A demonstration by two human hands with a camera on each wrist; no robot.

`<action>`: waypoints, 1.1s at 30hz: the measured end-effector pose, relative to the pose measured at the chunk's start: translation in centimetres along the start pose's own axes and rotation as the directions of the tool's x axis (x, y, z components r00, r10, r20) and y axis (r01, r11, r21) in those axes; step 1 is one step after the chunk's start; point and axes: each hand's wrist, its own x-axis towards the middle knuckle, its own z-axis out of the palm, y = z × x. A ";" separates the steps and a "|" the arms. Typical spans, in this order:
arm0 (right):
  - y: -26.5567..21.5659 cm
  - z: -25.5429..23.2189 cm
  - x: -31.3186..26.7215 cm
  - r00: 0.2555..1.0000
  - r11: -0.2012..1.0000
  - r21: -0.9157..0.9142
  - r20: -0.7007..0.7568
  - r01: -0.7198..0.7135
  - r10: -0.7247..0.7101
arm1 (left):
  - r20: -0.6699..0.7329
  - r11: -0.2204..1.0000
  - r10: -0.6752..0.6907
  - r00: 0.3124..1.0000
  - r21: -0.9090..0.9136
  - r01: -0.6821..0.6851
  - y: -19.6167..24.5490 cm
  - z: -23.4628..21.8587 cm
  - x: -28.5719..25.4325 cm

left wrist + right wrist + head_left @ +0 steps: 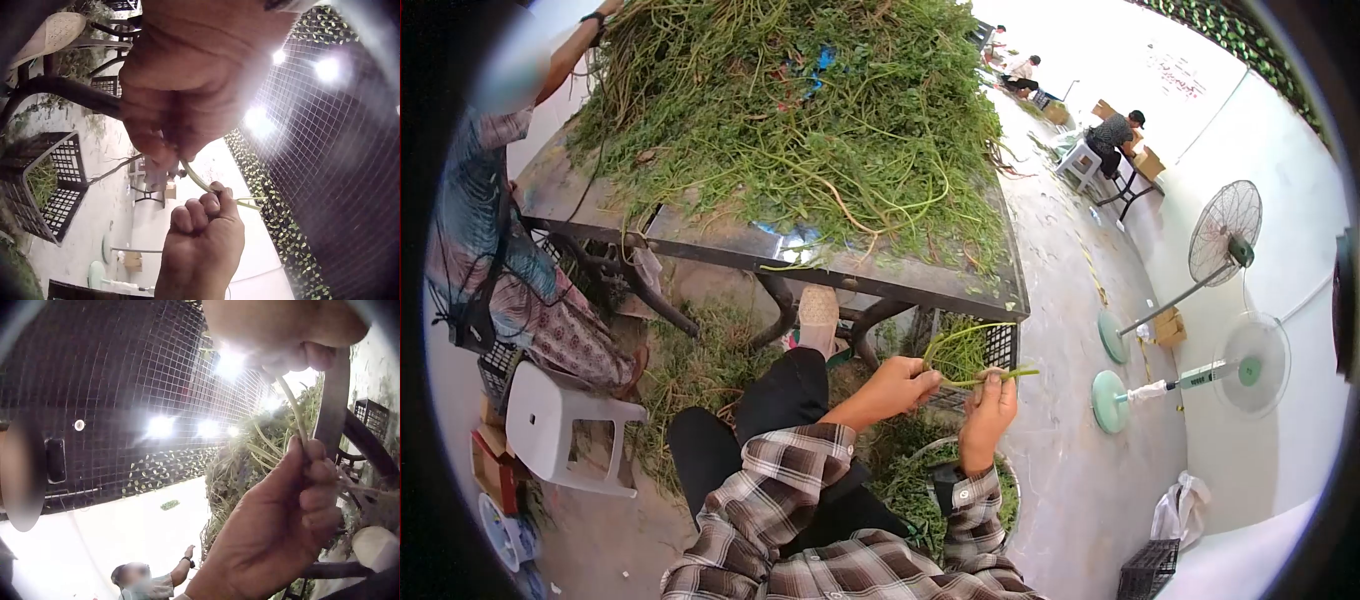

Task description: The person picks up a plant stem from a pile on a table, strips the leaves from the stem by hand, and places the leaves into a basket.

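Both hands hold one green plant stem (962,382) in front of the body. My left hand (892,388) pinches one end between thumb and curled fingers. My right hand (988,418) pinches the stem further along, and a short piece sticks out past its fingertips. Seen from the left wrist, the stem (199,180) bends between the two hands. The right wrist view shows the left hand (269,519) with its thumb laid against the stem (292,403). Below the hands is a round basket (1017,488) with leafy greens in it.
A large heap of leafy stems (800,120) covers the table (730,252) ahead. Beneath its right corner stands a black crate (1001,347) holding greens. A white stool (565,430) and another person (520,250) are at left; standing fans (1230,245) are at right.
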 end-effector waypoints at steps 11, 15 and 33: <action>2.5 0.5 0.0 0.820 0.686 0.451 0.272 -0.571 0.504 | 0.145 0.989 0.066 0.987 -0.144 -0.045 -0.6 -0.1 -0.3; 2.5 1.3 0.1 0.784 0.709 0.336 0.321 -0.620 0.532 | 0.202 0.952 0.030 0.979 -0.306 0.034 1.0 0.2 -1.3; 1.8 0.7 2.1 0.890 0.772 0.449 0.296 -0.450 0.347 | 0.108 0.917 0.026 0.994 -0.398 0.019 1.3 -0.8 -1.1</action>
